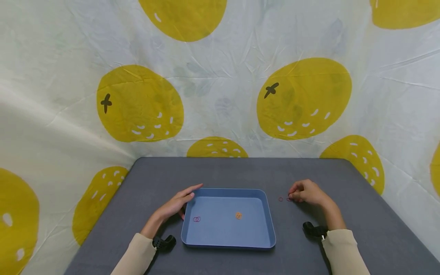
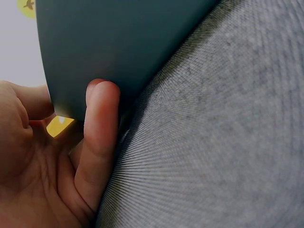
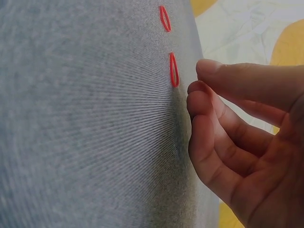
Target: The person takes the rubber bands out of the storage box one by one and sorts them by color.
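Observation:
A blue tray [image 1: 227, 235] sits on the table. My left hand [image 1: 177, 202] holds its far left corner, one finger pad [image 2: 102, 97] lying against the outer wall. To the tray's right, my right hand [image 1: 309, 193] is over a small red rubber band [image 3: 174, 70] on the tabletop. Its thumb and fingertips are close together, with nothing visible between them. Another red rubber band [image 1: 280, 199] lies just left of it. Inside the tray, overlapping red rubber bands [image 1: 196, 219] lie at the left, and orange rubber bands [image 1: 238, 215] are bunched right of centre.
A dark grey cloth covers the table [image 1: 220, 263]. Behind it hangs a pale curtain [image 1: 220, 103] printed with yellow fruit. Each wrist carries a black camera mount, the left one [image 1: 165, 243] beside the tray and the right one [image 1: 314, 230] above the cloth.

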Demonstrator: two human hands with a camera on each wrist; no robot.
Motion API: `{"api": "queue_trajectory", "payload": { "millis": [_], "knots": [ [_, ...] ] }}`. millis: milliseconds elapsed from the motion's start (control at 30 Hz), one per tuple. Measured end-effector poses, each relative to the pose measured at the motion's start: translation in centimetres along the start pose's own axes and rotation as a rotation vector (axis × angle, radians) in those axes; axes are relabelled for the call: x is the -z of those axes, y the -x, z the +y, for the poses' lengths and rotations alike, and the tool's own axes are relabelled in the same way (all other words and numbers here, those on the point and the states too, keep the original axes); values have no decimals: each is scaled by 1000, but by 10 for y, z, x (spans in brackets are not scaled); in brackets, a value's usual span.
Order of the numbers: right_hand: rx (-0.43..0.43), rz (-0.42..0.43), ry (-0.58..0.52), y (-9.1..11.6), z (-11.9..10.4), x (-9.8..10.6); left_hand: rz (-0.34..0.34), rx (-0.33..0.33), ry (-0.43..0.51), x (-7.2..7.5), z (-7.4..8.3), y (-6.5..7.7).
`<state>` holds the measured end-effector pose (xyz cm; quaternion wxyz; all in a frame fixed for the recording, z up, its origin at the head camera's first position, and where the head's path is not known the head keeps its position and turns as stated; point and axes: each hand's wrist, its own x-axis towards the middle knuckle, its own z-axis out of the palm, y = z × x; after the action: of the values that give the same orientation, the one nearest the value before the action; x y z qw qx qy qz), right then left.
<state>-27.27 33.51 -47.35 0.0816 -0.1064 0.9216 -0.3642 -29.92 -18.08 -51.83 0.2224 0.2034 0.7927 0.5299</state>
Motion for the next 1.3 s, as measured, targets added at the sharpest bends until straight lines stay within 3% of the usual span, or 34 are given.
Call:
{"api": "queue_trajectory", "payload": {
  "millis": [500, 867, 1300],
  "knots": [
    [49, 35, 7, -3, -16, 3, 2, 0, 4, 0, 2, 0],
    [75, 35, 9, -4, -41, 5, 6, -5, -2, 0, 3, 2],
    [181, 25, -9, -1, -66, 1, 6, 4, 23, -1, 1, 1]
  ]
}}
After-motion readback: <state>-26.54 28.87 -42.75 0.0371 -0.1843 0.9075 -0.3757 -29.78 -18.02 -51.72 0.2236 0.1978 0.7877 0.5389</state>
